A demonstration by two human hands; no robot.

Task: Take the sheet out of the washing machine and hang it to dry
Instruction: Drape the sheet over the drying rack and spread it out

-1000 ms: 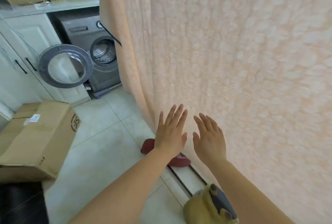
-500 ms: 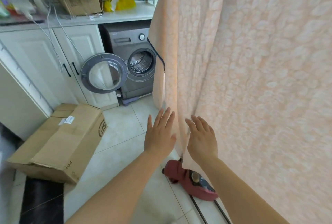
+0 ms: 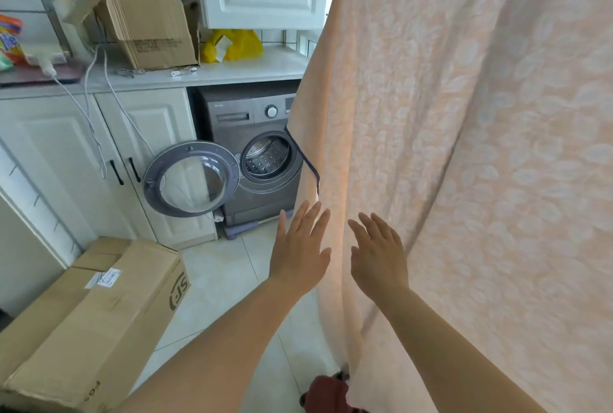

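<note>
A peach patterned sheet (image 3: 481, 147) hangs down over the whole right side of the view, its left edge carrying a dark strap. My left hand (image 3: 300, 255) is raised with straight fingers at the sheet's left edge. My right hand (image 3: 378, 255) is spread flat against the hanging fabric, a little to the right. Neither hand grips anything. Behind them the grey washing machine (image 3: 245, 134) stands under the counter, its round door (image 3: 190, 178) swung open to the left and the drum showing bare metal.
A long cardboard box (image 3: 93, 313) lies on the tiled floor at the left. White cabinets (image 3: 109, 160) flank the machine. On the counter sit a cardboard box (image 3: 149, 31) and a yellow bag (image 3: 234, 46). A red slipper (image 3: 326, 394) shows at the bottom.
The view has risen and swung right to left, bringing the counter and wall cupboard into sight. Both hands stayed raised with straight fingers near the sheet's left edge.
</note>
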